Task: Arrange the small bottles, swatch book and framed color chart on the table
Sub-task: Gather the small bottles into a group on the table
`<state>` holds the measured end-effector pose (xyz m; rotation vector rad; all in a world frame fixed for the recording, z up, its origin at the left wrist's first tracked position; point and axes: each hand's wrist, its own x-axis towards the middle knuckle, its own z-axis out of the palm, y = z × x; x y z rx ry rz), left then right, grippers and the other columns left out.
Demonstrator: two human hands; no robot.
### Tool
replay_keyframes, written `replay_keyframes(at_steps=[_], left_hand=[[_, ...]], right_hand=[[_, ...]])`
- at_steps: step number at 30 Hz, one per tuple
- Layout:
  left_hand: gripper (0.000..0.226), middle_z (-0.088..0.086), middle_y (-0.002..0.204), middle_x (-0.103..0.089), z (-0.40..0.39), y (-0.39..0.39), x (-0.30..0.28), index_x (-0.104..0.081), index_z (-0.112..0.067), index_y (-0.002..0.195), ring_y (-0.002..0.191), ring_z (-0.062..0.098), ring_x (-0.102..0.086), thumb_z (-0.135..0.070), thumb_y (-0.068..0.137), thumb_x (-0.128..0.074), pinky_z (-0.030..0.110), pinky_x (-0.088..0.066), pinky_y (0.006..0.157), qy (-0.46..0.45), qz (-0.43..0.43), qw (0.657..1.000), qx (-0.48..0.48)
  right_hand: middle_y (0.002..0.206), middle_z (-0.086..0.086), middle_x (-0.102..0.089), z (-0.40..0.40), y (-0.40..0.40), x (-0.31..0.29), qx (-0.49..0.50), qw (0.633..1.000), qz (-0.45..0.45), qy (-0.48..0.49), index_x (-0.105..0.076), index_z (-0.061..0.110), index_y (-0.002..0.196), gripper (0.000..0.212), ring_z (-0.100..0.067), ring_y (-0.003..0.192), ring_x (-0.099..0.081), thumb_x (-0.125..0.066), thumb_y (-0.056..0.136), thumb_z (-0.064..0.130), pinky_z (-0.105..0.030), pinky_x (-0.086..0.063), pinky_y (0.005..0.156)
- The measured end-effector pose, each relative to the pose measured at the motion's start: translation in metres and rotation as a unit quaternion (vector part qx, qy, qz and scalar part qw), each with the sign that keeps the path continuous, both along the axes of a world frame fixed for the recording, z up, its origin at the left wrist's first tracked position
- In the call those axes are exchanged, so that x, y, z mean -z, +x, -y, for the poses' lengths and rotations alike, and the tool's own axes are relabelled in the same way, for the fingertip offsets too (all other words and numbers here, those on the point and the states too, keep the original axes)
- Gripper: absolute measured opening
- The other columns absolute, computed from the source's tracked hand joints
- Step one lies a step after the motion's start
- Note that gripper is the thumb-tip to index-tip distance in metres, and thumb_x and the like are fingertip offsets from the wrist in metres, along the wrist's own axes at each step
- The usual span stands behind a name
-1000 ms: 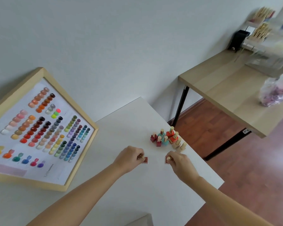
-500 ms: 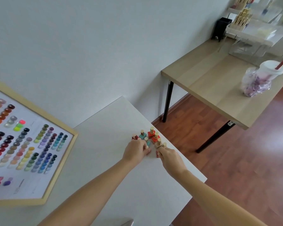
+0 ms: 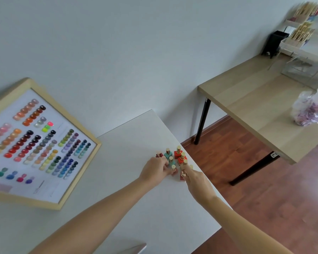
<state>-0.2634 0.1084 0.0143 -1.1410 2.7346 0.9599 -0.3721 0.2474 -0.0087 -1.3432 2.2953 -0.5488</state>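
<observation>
Several small square bottles point(image 3: 174, 157) with gold caps, red and teal, stand clustered near the right edge of the white table point(image 3: 128, 143). My left hand point(image 3: 154, 170) reaches the cluster's near left side, its fingers closed on a dark red bottle point(image 3: 173, 170). At the near right of the cluster my right hand point(image 3: 195, 178) pinches another small red bottle point(image 3: 183, 174). A wooden framed color chart point(image 3: 39, 143) with rows of colored dots leans against the wall at the left. A grey corner, perhaps the swatch book point(image 3: 136, 249), shows at the bottom edge.
A wooden desk point(image 3: 255, 103) on black legs stands to the right across a gap of brown floor. On it are a plastic bag point(image 3: 309, 111), a black holder point(image 3: 274, 43) and clear racks of bottles point(image 3: 301, 33). The white wall runs behind.
Both hands have moved forward from the table's middle to the cluster, each carrying a small red bottle. The bottles now stand against the group. The camera has shifted.
</observation>
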Motion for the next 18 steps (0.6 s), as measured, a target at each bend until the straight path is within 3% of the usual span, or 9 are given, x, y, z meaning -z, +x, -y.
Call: replay_keyframes(at_steps=[3, 7, 10, 12, 14, 16, 18], left_hand=[[0.034, 0.004, 0.094, -0.073, 0.006, 0.022, -0.018, -0.066, -0.009, 0.104, 0.082, 0.018, -0.069, -0.034, 0.081, -0.071, 0.034, -0.057, 0.079, 0.000, -0.005, 1.000, -0.010], [0.043, 0.002, 0.114, -0.066, 0.015, 0.066, -0.045, -0.059, -0.018, 0.122, 0.090, 0.016, -0.066, -0.035, 0.083, -0.069, 0.034, -0.054, 0.086, 0.002, 0.017, 1.000, -0.004], [0.049, 0.002, 0.124, -0.062, 0.021, 0.105, -0.065, -0.053, -0.021, 0.128, 0.097, 0.015, -0.063, -0.037, 0.084, -0.068, 0.030, -0.052, 0.086, 0.008, 0.017, 1.000, -0.010], [0.050, 0.002, 0.126, -0.060, 0.021, 0.135, -0.080, -0.052, -0.021, 0.129, 0.098, 0.014, -0.063, -0.037, 0.085, -0.068, 0.027, -0.050, 0.084, 0.017, 0.009, 0.999, -0.030], [0.049, 0.000, 0.126, -0.059, 0.019, 0.168, -0.095, -0.052, -0.022, 0.130, 0.098, 0.012, -0.063, -0.038, 0.085, -0.067, 0.025, -0.049, 0.083, 0.027, -0.007, 0.998, -0.055], [0.049, -0.003, 0.127, -0.057, 0.013, 0.204, -0.110, -0.051, -0.024, 0.130, 0.098, 0.010, -0.063, -0.039, 0.086, -0.065, 0.026, -0.051, 0.084, 0.034, -0.020, 0.996, -0.074], [0.048, -0.005, 0.127, -0.057, 0.003, 0.242, -0.123, -0.050, -0.025, 0.131, 0.100, 0.008, -0.062, -0.040, 0.087, -0.064, 0.027, -0.052, 0.086, 0.041, -0.032, 0.995, -0.089]], right_hand=[[0.094, -0.010, -0.065, -0.006, 0.003, -0.008, -0.011, 1.000, -0.015, -0.014, -0.049, 0.015, 0.123, 0.029, -0.023, 0.060, -0.057, -0.046, 0.095, 0.005, -0.032, -0.048, 0.054], [0.080, -0.004, -0.061, -0.010, 0.015, -0.018, -0.031, 0.998, -0.019, -0.053, -0.056, 0.017, 0.111, 0.018, -0.018, 0.058, -0.052, -0.049, 0.095, 0.010, -0.021, -0.040, 0.051], [0.088, -0.003, -0.065, -0.004, 0.028, -0.025, -0.069, 0.996, -0.009, -0.057, -0.061, 0.020, 0.109, 0.017, -0.020, 0.079, -0.058, -0.053, 0.094, 0.020, -0.026, -0.048, 0.075], [0.079, 0.009, -0.064, 0.001, 0.044, -0.035, -0.093, 0.993, -0.010, -0.066, -0.064, 0.022, 0.106, 0.015, -0.002, 0.078, -0.057, -0.057, 0.092, 0.022, -0.011, -0.036, 0.092], [0.068, 0.017, -0.061, 0.007, 0.064, -0.050, -0.105, 0.991, -0.009, -0.083, -0.066, 0.025, 0.098, 0.010, 0.014, 0.070, -0.054, -0.062, 0.089, 0.023, 0.006, -0.026, 0.081], [0.065, 0.021, -0.061, 0.012, 0.085, -0.068, -0.118, 0.989, 0.002, -0.091, -0.065, 0.032, 0.092, 0.007, 0.026, 0.076, -0.049, -0.064, 0.088, 0.026, 0.001, -0.034, 0.058], [0.067, 0.019, -0.064, 0.018, 0.108, -0.086, -0.146, 0.985, 0.051, -0.082, -0.064, 0.031, 0.091, 0.006, 0.019, 0.073, -0.056, -0.063, 0.089, 0.026, -0.004, -0.040, 0.052]])
